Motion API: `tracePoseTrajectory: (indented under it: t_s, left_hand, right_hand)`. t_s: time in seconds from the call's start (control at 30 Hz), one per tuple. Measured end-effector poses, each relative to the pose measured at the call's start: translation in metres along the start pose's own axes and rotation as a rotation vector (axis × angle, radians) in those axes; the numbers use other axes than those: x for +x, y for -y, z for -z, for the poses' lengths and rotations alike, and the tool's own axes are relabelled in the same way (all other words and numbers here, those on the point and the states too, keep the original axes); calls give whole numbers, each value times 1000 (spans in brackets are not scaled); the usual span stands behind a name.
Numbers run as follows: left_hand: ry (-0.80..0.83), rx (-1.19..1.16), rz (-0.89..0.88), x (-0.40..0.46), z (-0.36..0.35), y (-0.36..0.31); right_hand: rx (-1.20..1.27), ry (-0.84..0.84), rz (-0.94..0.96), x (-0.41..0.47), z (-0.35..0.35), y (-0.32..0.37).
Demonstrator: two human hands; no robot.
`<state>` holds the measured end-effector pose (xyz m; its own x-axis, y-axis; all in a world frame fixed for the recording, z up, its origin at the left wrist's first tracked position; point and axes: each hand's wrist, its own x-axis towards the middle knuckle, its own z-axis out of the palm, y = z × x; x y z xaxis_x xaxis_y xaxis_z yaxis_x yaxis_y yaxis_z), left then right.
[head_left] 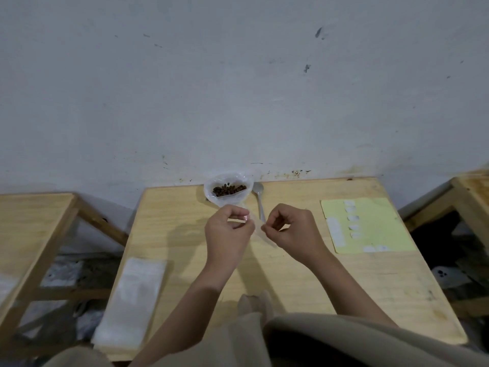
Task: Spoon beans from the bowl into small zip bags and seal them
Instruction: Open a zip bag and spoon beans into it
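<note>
I hold one small clear zip bag (255, 229) up over the middle of the table (344, 287), my left hand (227, 231) pinching its top edge between thumb and curled fingers, my right hand (288, 229) pinching the other side the same way. The plastic is so thin that I cannot tell whether its mouth is parted or pressed together, nor whether any beans are inside. From my hands, the bowl (227, 188) with the dark beans (229, 190) sits at twelve o'clock by the wall, and the spoon (259, 200) lies untouched just to its right, at about one o'clock. The stack of empty bags (132, 295) lies at seven o'clock, and the yellow sheet (370, 223) with small white labels at three o'clock. I judge I am working the mouth of the bag. To do it well I should keep both pinches right at the zip line, slide the two layers against each other with my thumbs, and keep the mouth level so nothing tips out.
</note>
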<state>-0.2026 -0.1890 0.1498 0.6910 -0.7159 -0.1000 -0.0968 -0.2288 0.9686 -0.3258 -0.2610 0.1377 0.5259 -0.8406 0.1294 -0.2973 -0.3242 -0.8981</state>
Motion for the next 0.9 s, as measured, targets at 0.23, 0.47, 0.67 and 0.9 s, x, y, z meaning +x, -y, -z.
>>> tracePoseTrajectory:
  t_s: [0.23,0.47,0.67,0.9]
  left_hand:
    - [-1,93,-55,-12,3,-4]
    - [-53,160,-83,-21,15,-4]
    - [-6,241,-29,-37,29,3]
    - [-40,197,-19,-34,47,-4]
  right_hand:
    - [21,-33,58,1,-3,3]
    - [6,-52,143,-5,-26,4]
    - [-45,-166,199,0,-33,8]
    - [-295,247,186,2,-33,11]
